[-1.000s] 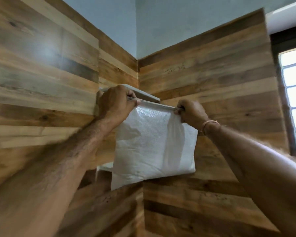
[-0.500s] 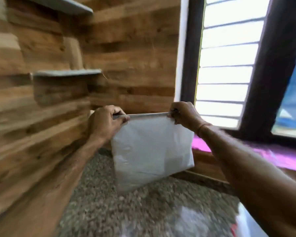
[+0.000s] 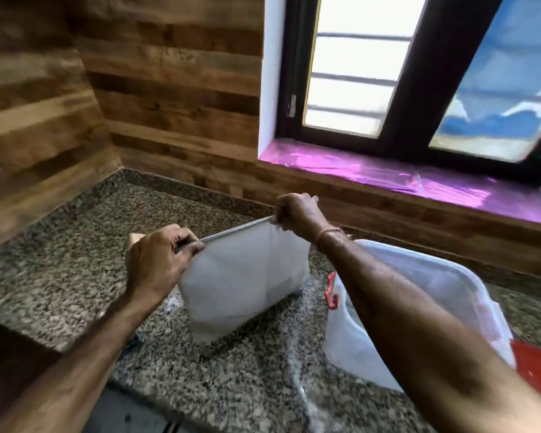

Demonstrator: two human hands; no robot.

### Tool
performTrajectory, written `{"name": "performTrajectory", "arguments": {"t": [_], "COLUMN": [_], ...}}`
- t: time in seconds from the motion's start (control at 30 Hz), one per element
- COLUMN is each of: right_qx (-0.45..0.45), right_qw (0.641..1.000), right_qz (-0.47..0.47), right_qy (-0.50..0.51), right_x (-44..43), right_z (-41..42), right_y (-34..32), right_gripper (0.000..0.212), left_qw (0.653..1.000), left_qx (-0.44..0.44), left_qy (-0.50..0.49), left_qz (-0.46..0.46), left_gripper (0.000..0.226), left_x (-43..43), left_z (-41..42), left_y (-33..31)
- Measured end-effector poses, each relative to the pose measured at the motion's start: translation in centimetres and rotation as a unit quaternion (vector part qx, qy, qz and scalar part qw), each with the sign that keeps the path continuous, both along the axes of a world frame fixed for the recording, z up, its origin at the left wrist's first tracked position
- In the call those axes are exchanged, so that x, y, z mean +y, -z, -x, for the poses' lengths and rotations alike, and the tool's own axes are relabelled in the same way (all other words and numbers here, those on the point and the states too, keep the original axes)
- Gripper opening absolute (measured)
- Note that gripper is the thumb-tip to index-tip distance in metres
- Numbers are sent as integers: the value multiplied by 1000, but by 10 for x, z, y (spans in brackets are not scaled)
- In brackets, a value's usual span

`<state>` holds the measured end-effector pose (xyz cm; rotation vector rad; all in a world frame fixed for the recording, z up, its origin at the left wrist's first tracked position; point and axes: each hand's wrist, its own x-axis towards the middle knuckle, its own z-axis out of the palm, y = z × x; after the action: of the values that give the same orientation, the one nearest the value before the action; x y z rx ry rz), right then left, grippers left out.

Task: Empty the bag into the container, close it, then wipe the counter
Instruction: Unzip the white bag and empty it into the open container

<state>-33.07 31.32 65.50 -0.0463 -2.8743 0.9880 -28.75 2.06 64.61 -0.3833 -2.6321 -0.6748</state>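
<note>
A full white plastic bag hangs upright just above the speckled granite counter. My left hand pinches the left end of its sealed top edge, and my right hand pinches the right end, so the top is stretched taut between them. To the right stands a translucent white plastic container with a red latch on its near side. My right forearm crosses over the container and hides much of it. Whether its lid is on I cannot tell.
Wood-panelled walls meet in the corner behind the counter. A dark-framed window sits at the back right above a shiny purple sill. Something red shows at the right edge by the container. The counter's front edge runs along the bottom.
The view has swung from the upper wall shelves down to the counter. Both hands have brought the bag down with it, still gripping its top edge. The container has come into view.
</note>
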Motion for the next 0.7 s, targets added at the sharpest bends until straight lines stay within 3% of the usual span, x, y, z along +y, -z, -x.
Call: {"name": "performTrajectory", "arguments": {"t": [0.2, 0.33, 0.5, 0.6, 0.7], "right_qx": [-32, 55, 80, 124, 108], "right_qw": [998, 998, 994, 988, 979], "right_qz": [-29, -18, -69, -82, -65], "right_qy": [-36, -35, 33, -37, -162], "right_x": [-18, -35, -57, -94, -141], "right_z": [-3, -7, -23, -39, -51], "right_y": [48, 79, 83, 78, 78], "right_gripper": [20, 35, 17, 7, 18], "left_qw": [997, 995, 988, 980, 970], "left_qx": [-75, -100, -145, -191, -233], "left_qy": [-22, -11, 17, 31, 71], "left_qz": [27, 13, 41, 52, 3], "left_gripper": [23, 21, 26, 24, 21], "left_x": [-16, -40, -61, -69, -76], "left_z": [-24, -33, -30, -19, -5], "left_y": [41, 60, 38, 22, 3]}}
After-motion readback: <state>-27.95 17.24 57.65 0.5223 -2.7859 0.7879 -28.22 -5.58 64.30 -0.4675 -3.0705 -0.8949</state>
